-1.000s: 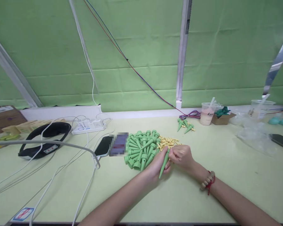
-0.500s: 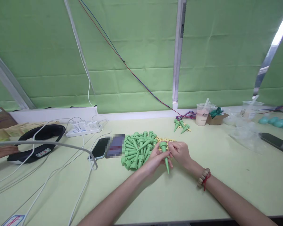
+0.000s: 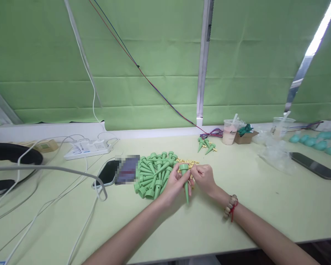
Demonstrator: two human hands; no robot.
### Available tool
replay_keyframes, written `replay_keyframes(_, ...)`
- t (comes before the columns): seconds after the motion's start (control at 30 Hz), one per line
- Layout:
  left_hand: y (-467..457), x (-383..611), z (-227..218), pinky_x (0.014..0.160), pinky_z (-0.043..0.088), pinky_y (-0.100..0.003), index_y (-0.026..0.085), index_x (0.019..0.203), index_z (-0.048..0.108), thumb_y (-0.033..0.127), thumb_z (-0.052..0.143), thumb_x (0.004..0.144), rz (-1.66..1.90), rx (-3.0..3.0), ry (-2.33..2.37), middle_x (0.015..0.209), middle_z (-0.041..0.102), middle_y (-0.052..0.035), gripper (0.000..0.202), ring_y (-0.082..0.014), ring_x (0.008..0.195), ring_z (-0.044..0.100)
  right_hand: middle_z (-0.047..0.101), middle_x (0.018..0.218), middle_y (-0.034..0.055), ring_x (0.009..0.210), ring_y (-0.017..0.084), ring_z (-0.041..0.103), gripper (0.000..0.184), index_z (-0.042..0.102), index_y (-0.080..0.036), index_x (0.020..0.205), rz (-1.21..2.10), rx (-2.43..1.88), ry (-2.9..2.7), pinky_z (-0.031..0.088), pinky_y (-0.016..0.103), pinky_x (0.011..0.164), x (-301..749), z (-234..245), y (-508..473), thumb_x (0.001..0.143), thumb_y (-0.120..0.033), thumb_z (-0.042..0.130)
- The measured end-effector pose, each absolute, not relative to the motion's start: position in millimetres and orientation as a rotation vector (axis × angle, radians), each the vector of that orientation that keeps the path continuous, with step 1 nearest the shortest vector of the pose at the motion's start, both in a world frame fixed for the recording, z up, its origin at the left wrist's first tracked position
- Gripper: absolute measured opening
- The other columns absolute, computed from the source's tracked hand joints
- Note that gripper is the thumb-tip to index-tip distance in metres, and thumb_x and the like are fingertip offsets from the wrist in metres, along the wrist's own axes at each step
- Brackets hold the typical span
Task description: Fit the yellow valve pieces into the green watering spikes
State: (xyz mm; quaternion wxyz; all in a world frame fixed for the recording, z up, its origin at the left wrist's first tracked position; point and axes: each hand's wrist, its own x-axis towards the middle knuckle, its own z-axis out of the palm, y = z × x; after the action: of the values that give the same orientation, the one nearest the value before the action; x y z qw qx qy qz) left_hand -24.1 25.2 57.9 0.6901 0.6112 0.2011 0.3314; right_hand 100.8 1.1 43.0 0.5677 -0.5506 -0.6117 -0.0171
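Green pleated fabric [image 3: 160,36] behind; pale desk [image 3: 198,228] in front, its front edge rising slightly toward the right side of the view. Desk surface separates the spike's tip from that edge. A wide stretch of desk lies between the right hand and the black phone [image 3: 314,165] at far right. Left side tighter: a pile of green spikes [image 3: 154,173] sits just beside the left hand, then a blurred-out item [image 3: 128,170], a second phone [image 3: 110,173] and white cables [image 3: 82,235].

Writing: dark lettering on the pink drink cup [image 3: 229,134], too small to read. Marks on the clear cup [image 3: 281,127], also not legible.

Held piece: one green spike [image 3: 186,191], in front of the person, right of the pile. Long axis runs away from the person; wide head at the far end, tip toward the front edge and slightly right.

Left hand [image 3: 174,184]: fingers grasping the spike below its head, thumb across the near face. Right hand [image 3: 205,178]: fingers curled tight, knuckles up, against the spike's right side; whether they pinch something cannot be told.

Small yellow pieces [image 3: 191,162] lie scattered just beyond the hands. Farther back, a small group of green spikes with yellow pieces [image 3: 206,145], near a coiled wire [image 3: 213,133].
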Motion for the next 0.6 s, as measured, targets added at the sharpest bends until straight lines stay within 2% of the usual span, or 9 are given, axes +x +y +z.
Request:
replay_keyframes(0.1, 26, -25, 58, 0.043, 0.038, -0.019, 0.019, 0.094, 0.043, 0.039, 0.063, 0.073, 0.693, 1.253, 0.454, 0.058, 0.060, 0.0038, 0.035, -0.0085, 0.037, 0.051, 0.044, 0.027, -0.0013, 0.029, 0.008, 0.038, 0.050, 0.038, -0.020, 0.030, -0.084, -1.274, -1.464, 0.030, 0.021, 0.039, 101, 42, 2, 0.080, -0.024, 0.035)
replay_keyframes(0.3, 26, -27, 63, 0.042, 0.036, -0.020, 0.017, 0.089, 0.047, 0.027, 0.059, 0.075, 0.629, 1.135, 0.501, 0.054, 0.060, 0.0020, 0.021, -0.0085, 0.034, 0.048, 0.046, 0.029, -0.0011, 0.030, 0.008, 0.040, 0.049, 0.039, -0.019, 0.030, -0.070, -1.252, -1.508, 0.034, 0.021, 0.042, 99, 40, 1, 0.080, -0.019, 0.035)
replay_keyframes(0.4, 25, -28, 68, 0.039, 0.032, -0.019, 0.015, 0.078, 0.049, 0.023, 0.057, 0.074, 0.594, 1.100, 0.528, 0.051, 0.057, 0.0021, 0.012, -0.0065, 0.032, 0.044, 0.041, 0.028, -0.0020, 0.030, 0.007, 0.037, 0.048, 0.034, -0.019, 0.030, -0.199, -1.227, -1.522, 0.032, 0.021, 0.041, 100, 37, 3, 0.078, -0.018, 0.037)
replay_keyframes(0.5, 22, -27, 71, 0.036, 0.029, -0.018, 0.014, 0.067, 0.046, 0.023, 0.055, 0.075, 0.532, 1.082, 0.590, 0.047, 0.051, 0.0032, 0.014, -0.0041, 0.032, 0.039, 0.037, 0.029, -0.0027, 0.030, 0.007, 0.032, 0.047, 0.030, -0.020, 0.031, -0.343, -1.177, -1.571, 0.028, 0.022, 0.040, 105, 34, 5, 0.077, -0.019, 0.040)
replay_keyframes(0.6, 20, -25, 69, 0.037, 0.032, -0.018, 0.016, 0.083, 0.047, 0.030, 0.056, 0.077, 0.623, 1.195, 0.532, 0.050, 0.053, 0.0041, 0.018, -0.0058, 0.033, 0.042, 0.041, 0.033, -0.0022, 0.034, 0.007, 0.036, 0.047, 0.036, -0.019, 0.035, -0.261, -1.113, -1.636, 0.032, 0.022, 0.044, 110, 36, 5, 0.082, -0.021, 0.040)
